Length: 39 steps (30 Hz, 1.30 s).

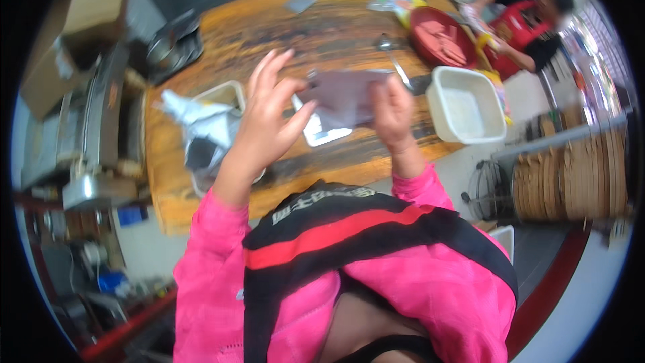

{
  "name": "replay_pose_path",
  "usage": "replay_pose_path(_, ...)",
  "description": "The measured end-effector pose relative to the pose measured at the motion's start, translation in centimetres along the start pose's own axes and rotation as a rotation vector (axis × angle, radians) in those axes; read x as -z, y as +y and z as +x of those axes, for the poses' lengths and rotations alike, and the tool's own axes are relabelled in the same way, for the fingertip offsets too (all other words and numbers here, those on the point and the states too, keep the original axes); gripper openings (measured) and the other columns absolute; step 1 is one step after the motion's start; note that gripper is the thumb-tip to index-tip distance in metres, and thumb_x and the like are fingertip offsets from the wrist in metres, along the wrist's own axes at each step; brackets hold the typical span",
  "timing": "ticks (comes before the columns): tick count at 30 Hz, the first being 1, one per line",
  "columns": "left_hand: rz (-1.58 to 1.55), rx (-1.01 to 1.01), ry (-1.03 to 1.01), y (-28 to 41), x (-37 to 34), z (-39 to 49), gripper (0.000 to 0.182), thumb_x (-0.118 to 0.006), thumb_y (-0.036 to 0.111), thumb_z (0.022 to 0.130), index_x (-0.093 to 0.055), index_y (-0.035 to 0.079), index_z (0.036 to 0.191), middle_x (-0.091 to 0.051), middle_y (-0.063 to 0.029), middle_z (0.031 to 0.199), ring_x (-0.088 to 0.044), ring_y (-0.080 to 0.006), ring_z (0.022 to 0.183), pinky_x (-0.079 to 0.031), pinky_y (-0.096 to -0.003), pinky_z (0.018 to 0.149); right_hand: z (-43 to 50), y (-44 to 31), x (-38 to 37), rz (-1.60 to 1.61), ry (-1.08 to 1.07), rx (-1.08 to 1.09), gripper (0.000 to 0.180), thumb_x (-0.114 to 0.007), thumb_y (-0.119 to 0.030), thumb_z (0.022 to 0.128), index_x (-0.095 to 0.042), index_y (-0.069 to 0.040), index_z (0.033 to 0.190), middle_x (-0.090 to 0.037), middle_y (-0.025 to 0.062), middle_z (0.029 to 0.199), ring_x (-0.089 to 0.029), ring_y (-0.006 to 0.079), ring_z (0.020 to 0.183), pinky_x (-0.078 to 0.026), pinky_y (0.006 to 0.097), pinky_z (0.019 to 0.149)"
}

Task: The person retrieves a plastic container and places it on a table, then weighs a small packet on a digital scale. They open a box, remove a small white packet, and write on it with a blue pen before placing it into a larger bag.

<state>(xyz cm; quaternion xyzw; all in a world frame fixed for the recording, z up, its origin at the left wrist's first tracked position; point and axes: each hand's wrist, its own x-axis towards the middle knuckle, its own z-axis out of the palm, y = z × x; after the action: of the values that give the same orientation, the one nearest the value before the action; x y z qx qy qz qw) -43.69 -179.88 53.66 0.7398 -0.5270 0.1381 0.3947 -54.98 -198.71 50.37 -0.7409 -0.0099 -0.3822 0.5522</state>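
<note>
A thin, dark, translucent plastic sheet or bag [342, 96] is stretched out above a white tray [327, 136] on the wooden table [282, 30]. My right hand [392, 106] grips its right end, blurred by motion. My left hand [274, 106] is raised at the left end, fingers spread; its fingertips are near the sheet's edge, and I see nothing held in them. To the left, a crumpled silvery bag [209, 121] with a dark patch lies over a pale container [221, 93]. Beyond my right hand, a metal ladle [395, 60] lies on the table.
An off-white plastic tub [468, 106] stands at the right edge. Behind it, a red basin [421, 25] holds pinkish pieces. A co-worker in a red apron [514, 30] works at the far right. Black plastic [176, 45] lies back left, beside metal equipment [103, 106]. Wooden lids or boards [569, 176] stand right.
</note>
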Motion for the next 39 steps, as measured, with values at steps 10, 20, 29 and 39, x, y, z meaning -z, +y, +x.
replay_pose_path(10,-0.458,0.408,-0.908,-1.3,-6.5,-1.2,0.029,-0.06,0.025,0.086,-0.062,-0.004,0.084,-0.056,-0.0152,0.063,-0.05,-0.0198,0.058,-0.044,-0.033,0.06,-1.3,0.7,4.5,-0.397,-0.239,-0.028,0.025,-0.058,-0.022,0.087,-0.052,-0.002,0.074,-0.053,0.0162,0.067,-0.053,0.0334,0.061,-0.04,0.0374,0.054)
replay_pose_path(20,-0.508,0.231,-0.703,0.7,-10.2,-2.3,0.027,-0.06,0.021,0.088,-0.055,-0.001,0.073,-0.035,-0.0009,0.054,-0.033,-0.0103,0.054,-0.032,-0.0311,0.047,-4.2,2.6,8.9,-0.21,-0.214,-0.205,0.026,-0.053,-0.026,0.092,-0.058,-0.001,0.089,-0.055,0.01,0.073,-0.052,0.0161,0.067,-0.043,0.0302,0.063)
replay_pose_path(29,-0.714,0.493,-0.632,-0.5,-11.4,-3.3,0.022,-0.059,0.019,0.089,-0.063,-0.001,0.082,-0.058,0.0018,0.068,-0.048,-0.0074,0.061,-0.04,-0.0276,0.055,-6.4,4.6,11.7,0.076,-0.12,-0.438,0.031,-0.056,-0.025,0.091,-0.057,-0.002,0.111,-0.059,0.0034,0.102,-0.053,0.0106,0.096,-0.043,0.0267,0.083)
replay_pose_path(39,-0.877,0.581,-0.932,-1.4,-12.0,-4.9,0.026,-0.06,0.022,0.089,-0.063,0.002,0.106,-0.063,0.0008,0.095,-0.055,-0.0082,0.085,-0.044,-0.0244,0.076,-5.9,5.6,9.6,-0.135,0.06,-0.357,0.019,-0.06,-0.02,0.088,-0.06,-0.002,0.094,-0.06,0.0009,0.087,-0.053,0.0075,0.082,-0.045,0.0242,0.074)
